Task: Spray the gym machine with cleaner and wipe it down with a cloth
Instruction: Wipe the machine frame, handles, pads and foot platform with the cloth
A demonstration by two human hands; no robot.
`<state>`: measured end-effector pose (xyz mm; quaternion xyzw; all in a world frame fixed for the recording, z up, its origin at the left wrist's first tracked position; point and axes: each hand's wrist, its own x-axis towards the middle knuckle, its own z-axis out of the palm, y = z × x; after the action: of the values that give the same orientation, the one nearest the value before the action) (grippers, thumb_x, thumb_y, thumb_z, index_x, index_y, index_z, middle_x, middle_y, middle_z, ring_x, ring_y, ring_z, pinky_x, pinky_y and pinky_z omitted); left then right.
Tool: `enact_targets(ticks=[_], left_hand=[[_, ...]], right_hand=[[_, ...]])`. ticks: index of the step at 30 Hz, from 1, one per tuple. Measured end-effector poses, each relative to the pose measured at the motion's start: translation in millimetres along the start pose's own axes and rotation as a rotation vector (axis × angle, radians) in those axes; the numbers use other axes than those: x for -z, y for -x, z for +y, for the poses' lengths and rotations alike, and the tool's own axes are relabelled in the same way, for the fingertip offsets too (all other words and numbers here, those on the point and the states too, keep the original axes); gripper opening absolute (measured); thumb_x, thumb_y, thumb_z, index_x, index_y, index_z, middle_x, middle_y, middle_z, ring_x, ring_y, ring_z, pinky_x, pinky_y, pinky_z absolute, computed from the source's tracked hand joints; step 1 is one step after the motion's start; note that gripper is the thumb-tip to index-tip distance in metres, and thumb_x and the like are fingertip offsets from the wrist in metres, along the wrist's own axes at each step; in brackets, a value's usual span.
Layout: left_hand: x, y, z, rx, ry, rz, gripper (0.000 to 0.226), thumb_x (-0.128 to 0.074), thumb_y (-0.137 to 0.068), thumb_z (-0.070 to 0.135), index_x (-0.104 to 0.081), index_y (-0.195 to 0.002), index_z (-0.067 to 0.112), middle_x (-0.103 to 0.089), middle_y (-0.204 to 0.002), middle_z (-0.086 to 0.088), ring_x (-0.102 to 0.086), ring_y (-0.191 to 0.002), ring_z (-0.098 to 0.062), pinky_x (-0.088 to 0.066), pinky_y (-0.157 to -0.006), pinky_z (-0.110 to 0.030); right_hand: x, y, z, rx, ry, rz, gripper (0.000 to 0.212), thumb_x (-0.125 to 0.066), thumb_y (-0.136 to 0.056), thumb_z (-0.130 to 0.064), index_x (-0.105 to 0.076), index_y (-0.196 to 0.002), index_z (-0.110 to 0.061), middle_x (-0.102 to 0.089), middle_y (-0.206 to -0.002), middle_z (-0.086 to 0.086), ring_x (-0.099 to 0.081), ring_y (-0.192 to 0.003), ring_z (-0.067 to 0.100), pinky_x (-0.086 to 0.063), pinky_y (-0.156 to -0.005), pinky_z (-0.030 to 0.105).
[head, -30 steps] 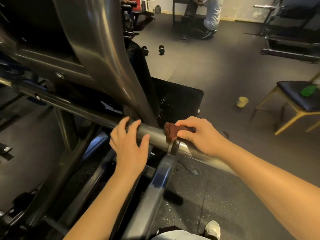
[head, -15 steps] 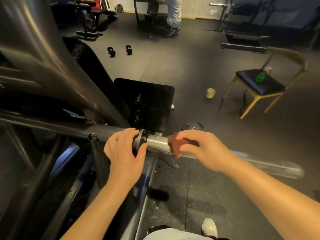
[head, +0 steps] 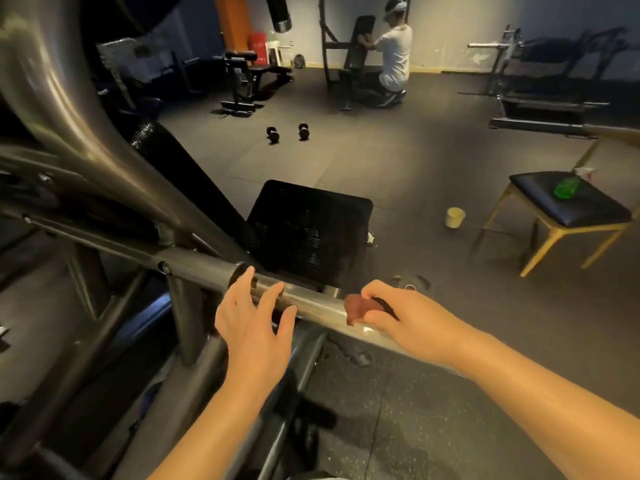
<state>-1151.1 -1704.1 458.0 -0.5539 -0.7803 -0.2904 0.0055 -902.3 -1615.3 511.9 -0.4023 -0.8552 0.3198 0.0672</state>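
A shiny steel bar (head: 313,303) of the grey gym machine (head: 86,140) runs across the middle of the view. My right hand (head: 408,318) grips a small reddish-brown cloth (head: 358,306) and presses it onto the bar. My left hand (head: 254,318) hovers just left of it with fingers spread and straight, fingertips at the bar near the black collar. A green spray bottle (head: 566,187) lies on the chair seat at the right.
A black-seated chair with wooden legs (head: 568,209) stands at the right, a small cream cup (head: 454,217) on the floor beside it. A black footplate (head: 311,230) sits behind the bar. Two dumbbells (head: 287,132) lie on the floor. A person (head: 393,57) crouches at a far machine.
My left hand has let go of the bar and opened its fingers. My right hand has slid the cloth rightward along the bar. The view has tilted up.
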Motion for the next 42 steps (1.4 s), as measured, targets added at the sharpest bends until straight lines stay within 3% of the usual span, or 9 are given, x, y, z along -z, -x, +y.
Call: enact_targets(ticks=[8, 12, 15, 18, 22, 24, 28, 34, 42], left_hand=[[-15, 70, 98, 0.120, -0.017, -0.063, 0.053, -0.067, -0.097, 0.033, -0.050, -0.147, 0.033, -0.026, -0.161, 0.010, -0.010, -0.150, -0.010, 0.001, -0.118, -0.029], [-11, 105, 126, 0.143, 0.048, -0.103, 0.039, -0.065, -0.099, 0.037, -0.060, -0.137, 0.034, -0.037, -0.154, 0.018, -0.020, -0.146, -0.007, -0.008, -0.119, -0.027], [5, 120, 136, 0.308, 0.313, -0.136, 0.026, -0.065, -0.099, 0.038, -0.062, -0.124, 0.043, -0.050, -0.132, 0.030, -0.040, -0.134, 0.001, -0.030, -0.112, -0.023], [24, 125, 135, 0.500, 0.748, -0.117, 0.027, -0.066, -0.100, 0.031, -0.064, -0.126, 0.038, -0.066, -0.127, 0.015, -0.061, -0.120, -0.002, -0.045, -0.091, -0.010], [44, 132, 110, 0.594, 1.029, -0.052, 0.058, -0.071, -0.095, 0.039, -0.054, -0.147, 0.019, -0.067, -0.138, 0.004, -0.063, -0.127, -0.011, -0.048, -0.111, -0.036], [54, 136, 97, 0.633, 1.035, -0.034, 0.073, -0.077, -0.087, 0.053, -0.052, -0.148, 0.023, -0.065, -0.140, 0.007, -0.061, -0.129, -0.008, -0.045, -0.115, -0.041], [61, 145, 69, 0.653, 0.907, -0.028, 0.028, -0.065, -0.100, 0.037, -0.072, -0.124, 0.024, -0.077, -0.115, 0.009, -0.071, -0.110, -0.008, -0.051, -0.103, -0.034], [63, 150, 20, 0.808, 0.771, 0.034, 0.017, -0.070, -0.096, 0.040, -0.074, -0.094, 0.023, -0.077, -0.086, 0.012, -0.072, -0.082, -0.004, -0.054, -0.077, -0.024], [78, 145, -39, 0.913, 0.636, 0.032, 0.022, -0.065, -0.099, 0.039, -0.065, -0.096, 0.017, -0.071, -0.080, 0.001, -0.060, -0.059, 0.004, -0.043, -0.055, -0.015]], right_hand=[[46, 80, 60, 0.018, 0.237, -0.070, 0.011, -0.051, -0.104, -0.042, -0.047, -0.102, -0.032, -0.060, -0.089, -0.007, -0.056, -0.078, 0.011, -0.049, -0.071, 0.038], [68, 89, 51, 0.074, 0.182, 0.016, 0.009, -0.050, -0.105, -0.046, -0.047, -0.104, -0.038, -0.064, -0.089, -0.012, -0.060, -0.078, 0.007, -0.054, -0.072, 0.035], [68, 85, 25, 0.147, -0.038, 0.039, 0.014, -0.047, -0.104, -0.052, -0.050, -0.114, -0.043, -0.064, -0.100, -0.018, -0.063, -0.086, 0.003, -0.055, -0.075, 0.027], [48, 68, -6, 0.162, -0.278, 0.010, 0.015, -0.050, -0.105, -0.047, -0.060, -0.108, -0.037, -0.066, -0.096, -0.017, -0.063, -0.084, -0.007, -0.046, -0.062, 0.010], [7, 46, -41, 0.167, -0.428, -0.084, 0.026, -0.049, -0.107, -0.039, -0.069, -0.093, -0.030, -0.071, -0.091, -0.010, -0.063, -0.081, -0.006, -0.045, -0.070, 0.014], [-16, 38, -55, 0.085, -0.584, -0.187, 0.035, -0.048, -0.107, -0.042, -0.077, -0.097, -0.026, -0.078, -0.093, -0.006, -0.072, -0.088, 0.005, -0.054, -0.084, 0.030], [-64, 18, -71, -0.059, -0.689, -0.381, 0.045, -0.046, -0.104, -0.056, -0.080, -0.108, -0.027, -0.080, -0.104, -0.003, -0.074, -0.105, 0.021, -0.052, -0.105, 0.050], [-115, -14, -92, -0.198, -0.654, -0.508, 0.048, -0.042, -0.104, -0.060, -0.076, -0.116, -0.027, -0.079, -0.108, -0.003, -0.073, -0.108, 0.022, -0.052, -0.106, 0.050], [-156, -44, -128, -0.164, -0.634, -0.454, 0.027, -0.064, -0.100, -0.042, -0.068, -0.117, -0.021, -0.073, -0.116, -0.001, -0.066, -0.111, 0.014, -0.054, -0.097, 0.032]])
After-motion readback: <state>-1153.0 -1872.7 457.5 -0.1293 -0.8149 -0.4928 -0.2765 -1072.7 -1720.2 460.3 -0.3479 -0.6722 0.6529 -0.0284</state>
